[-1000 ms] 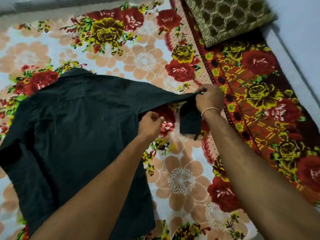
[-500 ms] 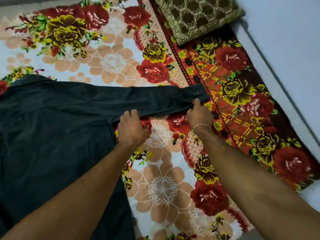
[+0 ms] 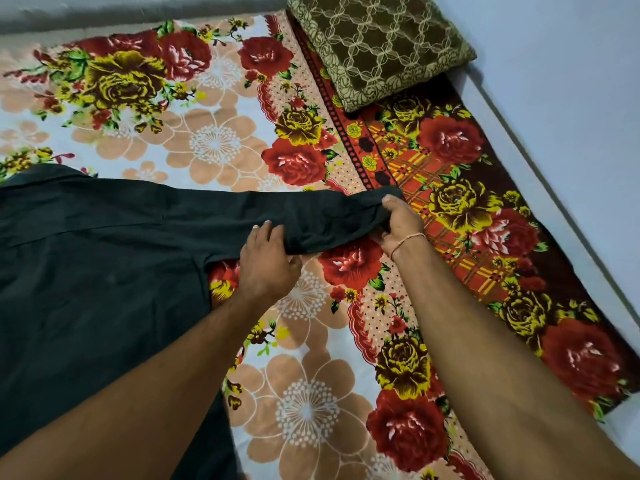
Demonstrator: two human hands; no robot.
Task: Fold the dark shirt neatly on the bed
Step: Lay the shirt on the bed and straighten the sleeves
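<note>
The dark shirt lies spread flat on the floral bedsheet, filling the left half of the view. Its right sleeve stretches out to the right across the bed. My left hand grips the sleeve's lower edge near the armpit, with fingers over the cloth and thumb under it. My right hand, a thin bracelet on its wrist, pinches the cuff end of the sleeve. The shirt's left side runs out of view.
An olive patterned pillow lies at the bed's far right corner. A dark red floral blanket runs along the right side of the bed. Beyond it stands a pale wall.
The sleeve, held up off the bed with its cuff hanging a second ago, now lies stretched out on the bed. Both hands have come down with it and still hold it.
</note>
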